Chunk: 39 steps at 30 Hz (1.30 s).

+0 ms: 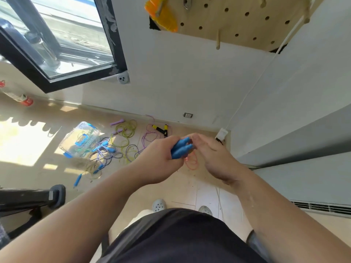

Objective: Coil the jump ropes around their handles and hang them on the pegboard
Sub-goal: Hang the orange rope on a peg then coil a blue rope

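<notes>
Our left hand (161, 160) clamps its fingers round both blue handles (179, 149), orange rope (191, 163) dangling below; our right hand (214, 154) meets their tips, grip unclear to us. We judge the job barely begun: other ropes (115, 147) lie tangled on the floor (38, 179), none visibly on the pegboard (237, 21)

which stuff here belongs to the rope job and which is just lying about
Job in hand:
- blue handles, gripped by the left hand
- orange rope below them
- loose jump ropes on the floor
- pegboard

Lying about:
- bottle by the window
- wall socket
- white cable
</notes>
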### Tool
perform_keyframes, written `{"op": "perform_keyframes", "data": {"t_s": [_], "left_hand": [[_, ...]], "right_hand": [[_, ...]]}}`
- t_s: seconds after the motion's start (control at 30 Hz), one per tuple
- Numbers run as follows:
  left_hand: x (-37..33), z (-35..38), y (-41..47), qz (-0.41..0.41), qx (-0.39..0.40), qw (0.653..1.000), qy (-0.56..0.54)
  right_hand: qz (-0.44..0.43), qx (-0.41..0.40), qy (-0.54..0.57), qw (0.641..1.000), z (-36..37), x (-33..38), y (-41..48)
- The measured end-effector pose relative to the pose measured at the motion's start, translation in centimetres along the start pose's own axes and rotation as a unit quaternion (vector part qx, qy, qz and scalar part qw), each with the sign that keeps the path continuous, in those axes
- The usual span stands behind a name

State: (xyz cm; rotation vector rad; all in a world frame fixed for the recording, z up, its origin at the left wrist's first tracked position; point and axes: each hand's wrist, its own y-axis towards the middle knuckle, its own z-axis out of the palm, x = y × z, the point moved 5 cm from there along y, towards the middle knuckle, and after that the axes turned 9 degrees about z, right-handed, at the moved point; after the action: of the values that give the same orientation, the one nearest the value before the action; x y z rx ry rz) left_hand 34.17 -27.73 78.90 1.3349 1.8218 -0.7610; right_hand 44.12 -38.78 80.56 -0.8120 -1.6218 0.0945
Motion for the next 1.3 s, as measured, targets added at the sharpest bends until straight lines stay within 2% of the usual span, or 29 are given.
{"op": "perform_keyframes", "data": {"t_s": [0.07,0.1,0.2,0.27,0.3,0.33,0.53,0.63,0.8,0.9,1.0,1.17,1.3], "left_hand": [[1.1,-0.9,-0.1,-0.053,-0.052,0.993,-0.096],[1.6,-1.3,-0.2,-0.084,-0.088,0.977,-0.174],[2.0,-1.8,-0.3,-0.119,-0.147,0.888,-0.419],[1.7,-1.6,-0.4,-0.112,-0.143,0.836,-0.518],[1.5,-1.6,-0.4,-0.105,-0.141,0.823,-0.541],[1.4,-1.6,-0.3,-0.098,-0.141,0.819,-0.548],[0.2,-2.4,0.0,-0.103,-0.179,0.849,-0.487],[0.0,-2.2,0.0,-0.111,-0.223,0.825,-0.506],[0.3,-2.4,0.4,-0.08,-0.276,0.761,-0.581],[-0.1,-2.3,0.3,-0.076,-0.286,0.78,-0.552],[-0.3,-1.9,0.0,-0.087,-0.267,0.804,-0.524],[-0.2,-1.1,-0.1,-0.089,-0.264,0.817,-0.505],[0.8,-1.2,0.0,-0.136,-0.281,0.804,-0.506]], "right_hand": [[-0.018,-0.042,-0.003,0.999,0.0,0.4,0.7],[-0.022,-0.056,-0.004,0.998,-0.1,0.7,0.8],[-0.041,-0.046,-0.076,0.995,0.8,2.1,1.0],[-0.058,-0.038,-0.115,0.991,2.0,3.1,0.8],[-0.065,-0.033,-0.118,0.99,2.7,3.6,0.6],[-0.072,-0.029,-0.121,0.99,3.4,4.0,0.5],[-0.104,-0.049,-0.219,0.969,4.7,5.2,-0.3],[-0.107,-0.061,-0.213,0.969,4.3,6.0,-1.0],[-0.016,-0.117,-0.118,0.986,3.6,4.4,-0.6],[0.053,-0.074,0.001,0.996,3.8,3.4,-0.5],[0.043,-0.017,0.105,0.993,4.2,3.2,-0.6],[0.031,-0.045,0.156,0.986,3.5,2.4,-0.7],[0.029,-0.073,0.169,0.982,2.4,2.2,-0.6]]}}
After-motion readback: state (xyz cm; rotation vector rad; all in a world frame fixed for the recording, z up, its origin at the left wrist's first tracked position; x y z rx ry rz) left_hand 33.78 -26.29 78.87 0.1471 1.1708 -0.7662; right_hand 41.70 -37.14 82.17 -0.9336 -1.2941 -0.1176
